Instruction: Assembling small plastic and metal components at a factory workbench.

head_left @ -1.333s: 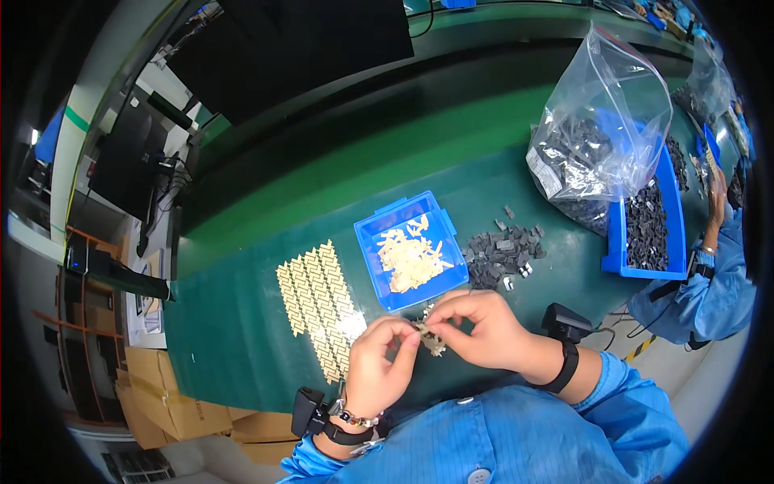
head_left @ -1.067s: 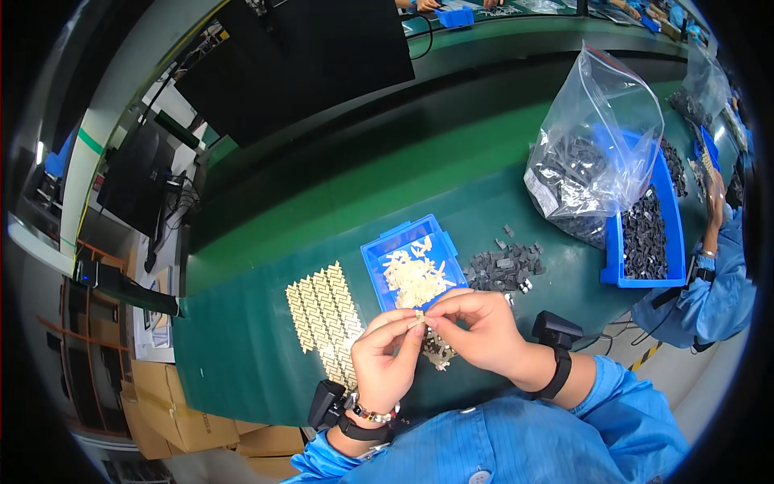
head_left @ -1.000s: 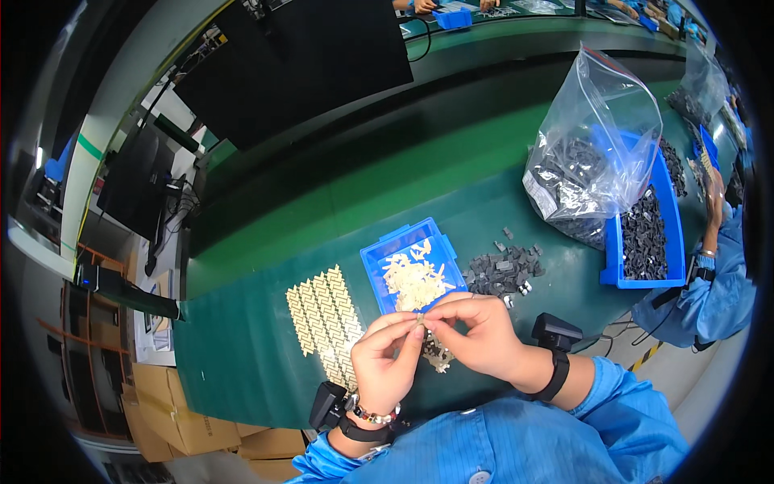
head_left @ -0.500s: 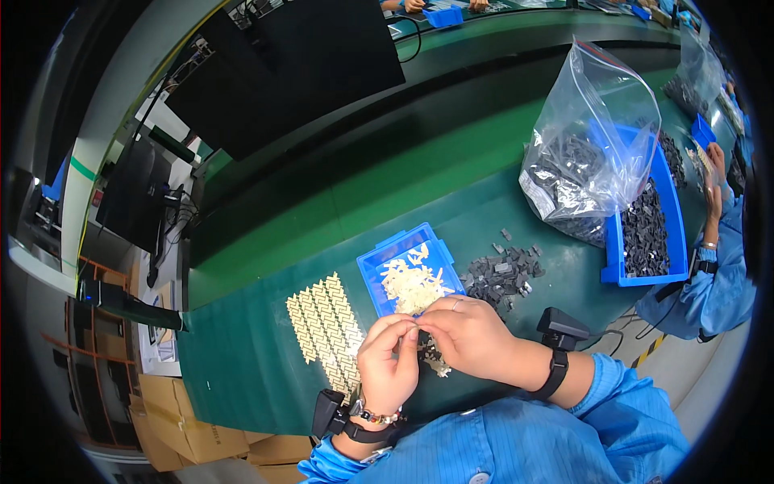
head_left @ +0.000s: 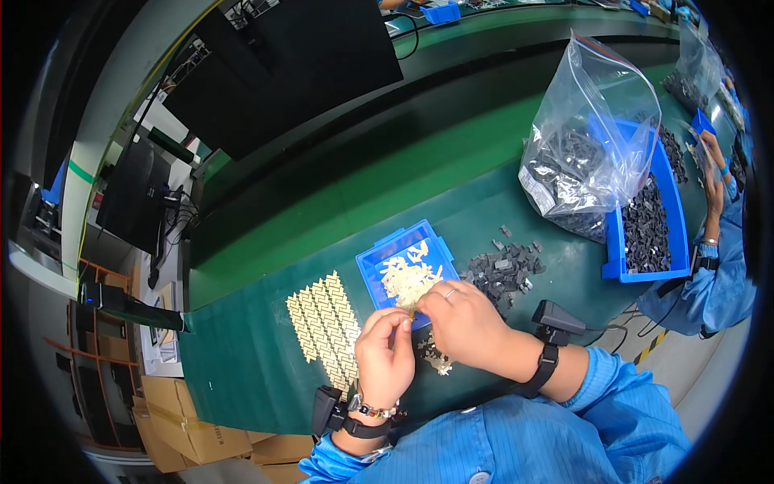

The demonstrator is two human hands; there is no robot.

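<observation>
My left hand (head_left: 382,355) and my right hand (head_left: 469,327) meet at the near edge of a small blue tray (head_left: 376,274). Thumb and fingers of each are pinched together; whatever they hold is too small and too covered to name. Inside the tray lies a heap of cream-coloured small pieces (head_left: 405,279). Left of it, a sheet of cream pieces in neat slanted rows (head_left: 324,319) rests on the green mat, partly next to my left wrist. Under my right hand is a little pile of dark and cream scraps (head_left: 436,360).
Loose dark grey pieces (head_left: 505,270) are heaped right of the tray. Farther right stand a clear plastic bag (head_left: 564,173) of dark pieces and a long blue bin (head_left: 680,234) full of them. A co-worker's hands (head_left: 713,177) are at the far right. Cardboard boxes (head_left: 189,427) sit at lower left.
My fingertips have come slightly apart, and my right hand's fingers have moved down a little at the tray's near edge. The co-worker's hands have shifted slightly.
</observation>
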